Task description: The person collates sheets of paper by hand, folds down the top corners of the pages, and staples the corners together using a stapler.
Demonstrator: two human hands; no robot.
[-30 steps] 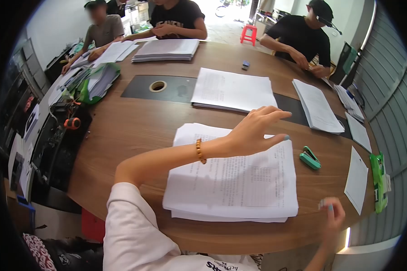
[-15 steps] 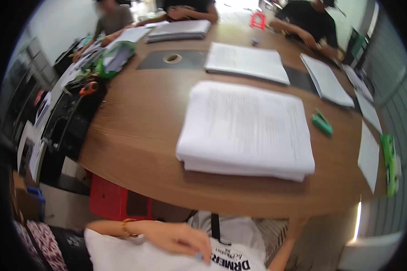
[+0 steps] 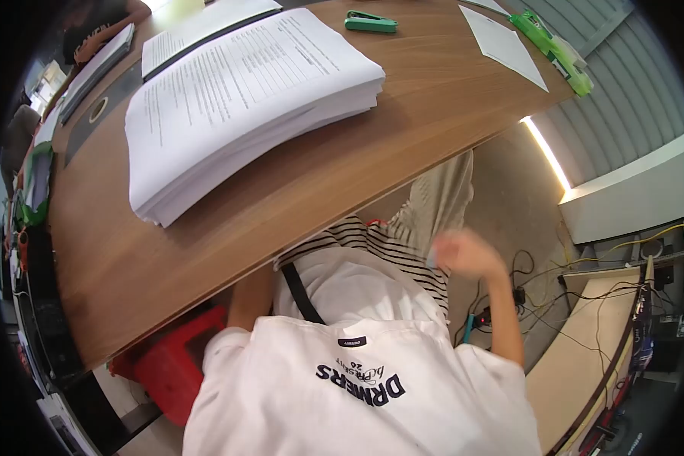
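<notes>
My right hand (image 3: 467, 254) is raised beside my lap, right of the striped cloth (image 3: 349, 235). Its fingers look curled but are smeared by motion; a small pale blue patch shows at their tips, too blurred to name. My left forearm (image 3: 251, 296) reaches beneath the table edge, which hides that hand. In front of me on the wooden table (image 3: 205, 266) lies a thick stack of printed paper (image 3: 243, 91), with neither visible hand nor arm touching it.
Beyond the stack are a green stapler (image 3: 370, 22), a loose white sheet (image 3: 503, 45) and a green packet (image 3: 551, 49). A red stool (image 3: 171, 365) stands below the table at left. Cables (image 3: 585, 289) run over the floor at right. Another person's arm (image 3: 102, 39) rests at far left.
The view has swung down and to the right. My left hand, earlier across my lap, has gone under the table. My right hand has come away from the table edge to my right side.
</notes>
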